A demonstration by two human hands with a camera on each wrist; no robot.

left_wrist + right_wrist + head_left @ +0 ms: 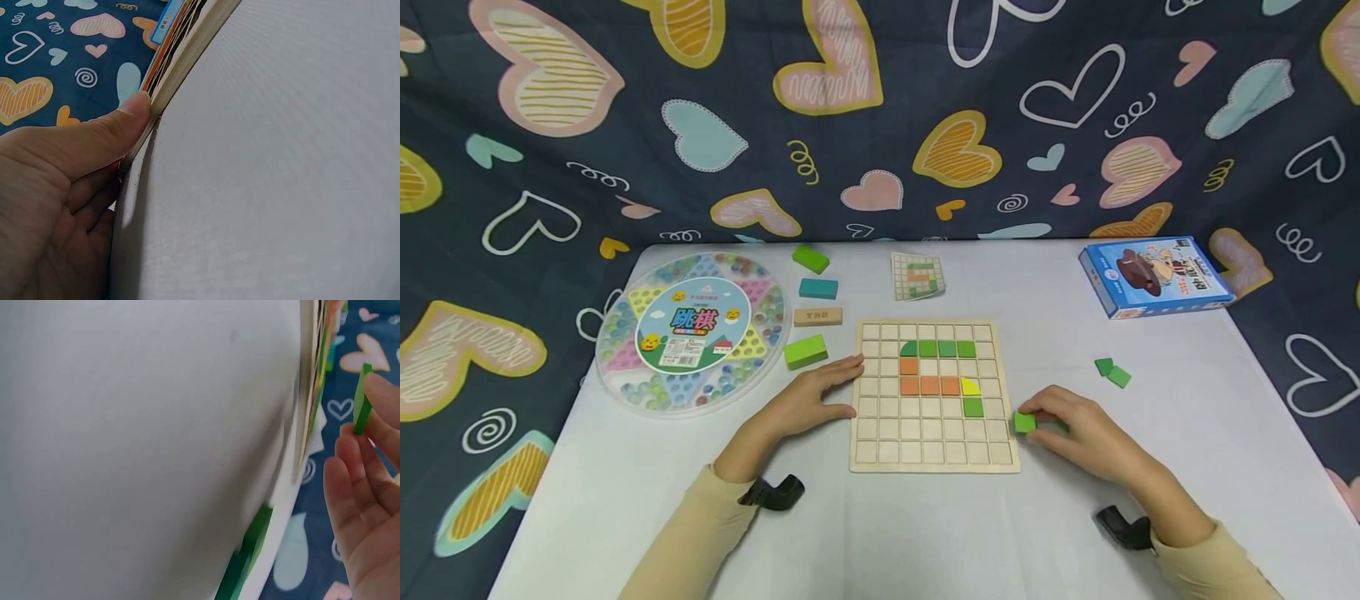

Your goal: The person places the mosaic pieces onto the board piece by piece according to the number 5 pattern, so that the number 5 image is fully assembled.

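A wooden grid board (928, 429) lies on the white table. Set in its squares are green tiles (947, 349) along an upper row, orange tiles (929, 386) and a yellow tile (971, 387), with another green tile (973, 407) below the yellow one. My left hand (797, 400) rests against the board's left edge; the thumb (128, 122) touches that edge in the left wrist view. Just off the right edge, my right hand (1078, 429) pinches a green square tile (1024, 422) between thumb and fingers. That tile (361, 400) stands raised above the table in the right wrist view.
Two loose green tiles (1118, 377) lie to the right. Left of the board are several blocks (817, 288) and a round Chinese checkers set (692, 400). A pattern card (917, 277) lies behind the board, and a blue box (1157, 275) sits at the back right.
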